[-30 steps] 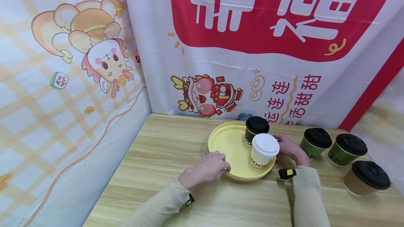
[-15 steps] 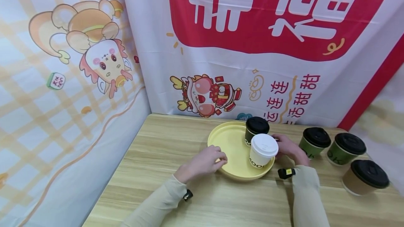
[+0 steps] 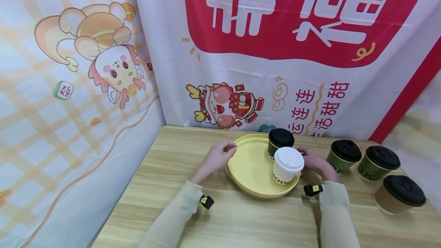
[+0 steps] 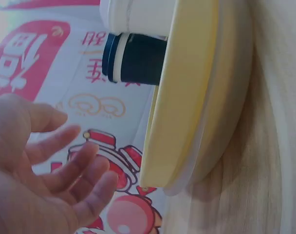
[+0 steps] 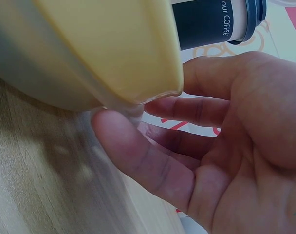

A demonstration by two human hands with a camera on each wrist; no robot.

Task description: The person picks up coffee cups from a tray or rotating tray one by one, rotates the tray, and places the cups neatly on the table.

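Printed cloth hangs beyond the back edge of the tabletop; its red patch dominates. The tabletop is pale wood grain, its back left corner in plain sight.

Yellow tray: round, low-rimmed, set near the tabletop's back edge, well in from the left edge. A pale layer shows beneath its rim.

My left hand is off the tray's left rim, fingers loosely bent and parted, holding nothing; from the wrist, a gap shows. My right hand is at the tray's right rim, half closed round the lower part of it, thumb low on the near side, fingers curled beyond. (Whether they grip the rim or only the layer beneath, I can't make out.)

Cups, all lidded. On the tray's right half: a white cup, nearer me, and a dark cup behind it. Towards the tabletop's right edge: two green cups and a brown cup, nearest the front.

Step in hand, as I judge it: steadying or turning the loaded tray, right hand doing the work. The next move seems to call for my left fingers meeting the left rim, with even, gentle pressure, both cups being to one side.
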